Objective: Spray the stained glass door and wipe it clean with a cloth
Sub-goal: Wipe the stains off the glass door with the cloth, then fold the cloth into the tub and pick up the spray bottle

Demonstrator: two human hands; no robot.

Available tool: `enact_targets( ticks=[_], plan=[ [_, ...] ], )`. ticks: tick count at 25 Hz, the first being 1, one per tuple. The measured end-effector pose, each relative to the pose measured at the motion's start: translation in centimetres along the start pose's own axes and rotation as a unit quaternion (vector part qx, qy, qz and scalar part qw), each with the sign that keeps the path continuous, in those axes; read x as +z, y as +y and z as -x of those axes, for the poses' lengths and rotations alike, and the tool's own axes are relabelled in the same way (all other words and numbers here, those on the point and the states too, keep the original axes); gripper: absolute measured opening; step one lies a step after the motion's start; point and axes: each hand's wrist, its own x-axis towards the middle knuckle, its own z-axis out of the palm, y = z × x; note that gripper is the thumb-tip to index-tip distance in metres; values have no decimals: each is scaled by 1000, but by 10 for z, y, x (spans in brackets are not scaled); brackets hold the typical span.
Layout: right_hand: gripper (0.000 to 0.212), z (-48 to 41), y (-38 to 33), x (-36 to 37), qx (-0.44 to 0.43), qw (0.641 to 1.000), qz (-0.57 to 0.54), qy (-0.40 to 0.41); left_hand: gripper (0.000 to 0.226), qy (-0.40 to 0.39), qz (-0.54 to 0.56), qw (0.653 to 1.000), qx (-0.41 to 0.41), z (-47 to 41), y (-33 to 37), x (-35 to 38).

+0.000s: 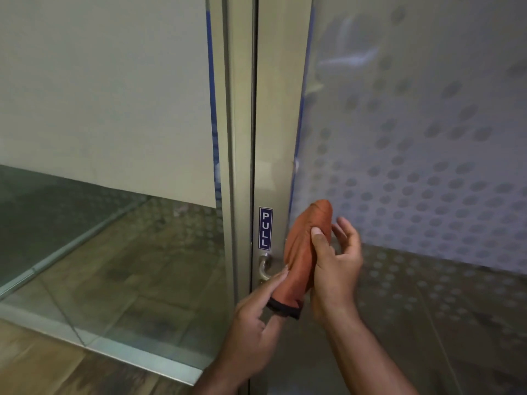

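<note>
An orange cloth [306, 246] with a dark hem is bunched into a long fold in front of the glass door [413, 143], whose pane is frosted with a dot pattern. My right hand [335, 263] grips the cloth's middle, thumb across it, the other fingers spread behind. My left hand [253, 320] pinches the cloth's lower hemmed end. No spray bottle is in view.
The door's metal frame [278, 124] carries a blue PULL sign [265, 228] above a metal handle [265, 266], just left of the cloth. A fixed glass panel [114, 109] with a frosted upper band stands at left, with wood-look floor [42, 372] below.
</note>
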Motion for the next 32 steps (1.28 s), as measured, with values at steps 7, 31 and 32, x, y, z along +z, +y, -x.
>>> enact_targets(
  ticks=[7,31,32],
  plan=[
    [89,12,-9,-44,51,984,13,-170,30,173,309,920,-166,27,74,-16],
    [19,280,-7,-119,372,717,18,-590,64,491,342,750,-281,375,289,-32],
    [18,298,-10,-116,359,714,27,-601,71,491,343,751,-277,395,298,-37]
  ],
)
